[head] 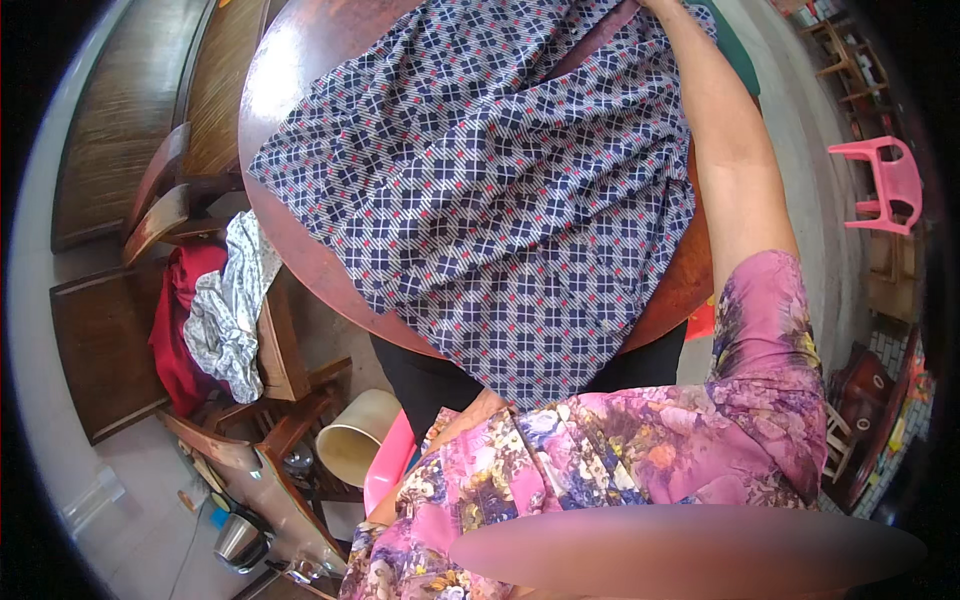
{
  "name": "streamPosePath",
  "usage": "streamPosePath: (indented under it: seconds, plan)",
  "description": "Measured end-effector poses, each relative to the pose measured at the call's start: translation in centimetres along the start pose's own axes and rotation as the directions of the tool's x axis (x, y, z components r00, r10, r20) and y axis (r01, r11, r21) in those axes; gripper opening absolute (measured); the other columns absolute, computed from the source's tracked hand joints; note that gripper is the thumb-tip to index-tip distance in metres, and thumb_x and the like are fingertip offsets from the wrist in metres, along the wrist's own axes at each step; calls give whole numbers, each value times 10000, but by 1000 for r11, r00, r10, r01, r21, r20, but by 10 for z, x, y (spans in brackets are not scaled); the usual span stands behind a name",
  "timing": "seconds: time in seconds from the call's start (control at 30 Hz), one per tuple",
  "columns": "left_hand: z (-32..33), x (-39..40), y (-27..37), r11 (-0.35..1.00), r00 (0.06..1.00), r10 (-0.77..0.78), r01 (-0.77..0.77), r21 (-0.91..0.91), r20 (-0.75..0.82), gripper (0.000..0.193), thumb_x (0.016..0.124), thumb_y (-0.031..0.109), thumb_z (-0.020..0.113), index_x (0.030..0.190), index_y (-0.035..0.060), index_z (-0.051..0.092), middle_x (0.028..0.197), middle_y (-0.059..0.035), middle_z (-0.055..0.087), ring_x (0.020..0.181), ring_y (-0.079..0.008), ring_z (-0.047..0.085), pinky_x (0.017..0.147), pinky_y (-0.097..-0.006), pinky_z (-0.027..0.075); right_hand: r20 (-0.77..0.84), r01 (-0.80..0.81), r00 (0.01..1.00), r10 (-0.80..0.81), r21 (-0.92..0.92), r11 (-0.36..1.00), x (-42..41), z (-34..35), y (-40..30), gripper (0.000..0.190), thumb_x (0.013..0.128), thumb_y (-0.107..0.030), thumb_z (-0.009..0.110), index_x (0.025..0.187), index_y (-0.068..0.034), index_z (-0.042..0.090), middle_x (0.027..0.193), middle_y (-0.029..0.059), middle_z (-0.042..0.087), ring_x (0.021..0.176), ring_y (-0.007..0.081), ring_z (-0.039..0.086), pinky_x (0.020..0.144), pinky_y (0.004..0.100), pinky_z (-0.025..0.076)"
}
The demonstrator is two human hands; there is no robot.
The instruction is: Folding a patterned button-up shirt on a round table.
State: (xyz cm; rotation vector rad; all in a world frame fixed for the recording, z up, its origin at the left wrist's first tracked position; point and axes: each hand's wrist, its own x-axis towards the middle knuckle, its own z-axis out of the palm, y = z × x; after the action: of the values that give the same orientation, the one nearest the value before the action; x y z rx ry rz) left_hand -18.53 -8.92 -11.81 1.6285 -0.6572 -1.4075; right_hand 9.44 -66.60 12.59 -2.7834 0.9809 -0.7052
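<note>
A navy, white and red checked garment [480,195] is spread, with loose folds, over a round reddish-brown table [315,262]. Its near corner hangs past the table's edge toward my lap. My left hand [489,407] is at that corner, mostly hidden by the cloth and my floral sleeve, so its grip does not show. On the other side my right arm reaches to the far end of the garment. Only the base of my right hand [660,4] shows at the top rim; the fingers are out of view. Through a gap in the cloth near the top, the tabletop shows.
Red cloth [180,330] and a pale patterned cloth [232,307] lie over wooden furniture at left. A cream bucket [360,435] and a steel kettle [241,541] stand lower left. Something green [739,49] borders the table's far right. A pink plastic chair [889,184] is farther right.
</note>
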Motion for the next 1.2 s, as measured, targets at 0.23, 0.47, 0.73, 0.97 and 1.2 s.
streamPosePath:
  seconds: [0.23, 0.47, 0.73, 0.97, 1.2]
  plan:
    - [5, 19, -14, 999, 998, -43, 44, -12, 44, 532, 728, 138, 732, 1187, -40, 530, 883, -69, 576, 786, -142, 529, 653, -316, 433, -92, 159, 982, -162, -38, 987, -43, -21, -4, 334, 768, -313, 693, 1008, -84, 657, 1011, 199, 673, 993, 358, 632, 852, 474, 491]
    - [18, -16, -20, 978, 969, 207, -206, 27, -134, 580, 712, 192, 712, 1213, -24, 513, 873, -43, 547, 742, -122, 495, 582, -290, 381, -330, 360, 902, -279, 217, 907, -142, -3, 61, 307, 819, -210, 631, 1090, -66, 623, 979, 185, 655, 1009, 355, 604, 875, 429, 480]
    - [11, -24, 80, 284, 983, 124, -165, -944, -135, 634, 871, 261, 654, 1388, -23, 420, 1334, -104, 532, 1139, -160, 534, 902, -314, 445, 126, -200, 979, 157, 510, 836, -189, 91, 133, 603, 893, -424, 639, 1301, 6, 524, 1185, 153, 632, 1118, 244, 598, 849, 348, 513]
    - [-8, -28, 73, 871, 946, -155, -5, -492, -285, 237, 933, 165, 605, 1059, -33, 639, 955, -65, 685, 850, -143, 636, 815, -282, 488, 308, -405, 911, 276, 798, 447, -177, 114, 59, 800, 871, -403, 676, 1449, 7, 306, 1327, 179, 505, 1066, 303, 581, 827, 414, 516]
    - [-38, -84, 71, 852, 924, -171, -35, -522, -341, 191, 912, 133, 623, 1004, -30, 657, 862, -100, 699, 782, -190, 667, 777, -318, 509, 463, -522, 850, 254, 805, 281, -186, 119, 52, 893, 830, -263, 734, 1459, 83, 205, 1333, 251, 481, 1107, 359, 581, 835, 474, 545]
